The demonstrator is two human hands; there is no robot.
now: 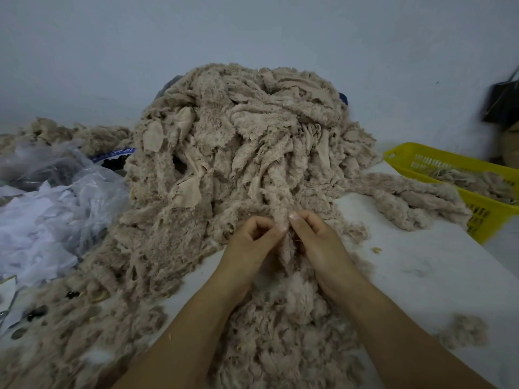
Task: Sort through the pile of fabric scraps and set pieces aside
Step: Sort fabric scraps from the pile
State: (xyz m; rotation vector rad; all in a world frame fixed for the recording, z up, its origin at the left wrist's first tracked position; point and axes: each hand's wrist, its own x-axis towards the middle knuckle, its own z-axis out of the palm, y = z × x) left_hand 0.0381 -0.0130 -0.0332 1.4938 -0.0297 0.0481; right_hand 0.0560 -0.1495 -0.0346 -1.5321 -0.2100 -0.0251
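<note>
On the white tabletop [415, 265], against a bare grey-blue wall [252, 29], a tall pile [238, 141] of beige fluffy scraps fills the middle and spills down towards the person and off to the left. Both hands meet at the pile's near edge. The left hand [251, 240] and right hand [318, 241] each have their fingers [261, 221] curled, thumb against forefinger, and together they pinch one fuzzy strip [288, 252] that runs out of the pile and hangs down between the wrists. Another long strip [407, 197] trails right across the tabletop to a yellow basket [483, 217], which holds more scraps [474, 181] and is cut off by the right edge. A loose tuft [463, 332] lies alone near the right forearm. To the left, crumpled clear plastic bags [64, 197] are heaped beside the pile, with a blue printed packet [115, 154] half buried behind them and more scraps [70, 133] beyond. A dark bag [502, 99] against the wall at far right is blurred and partly out of view. Small dark bits [36, 310] at the lower left are too smeared to identify. Something dark blue [343, 99] peeks out behind the pile, mostly hidden.
</note>
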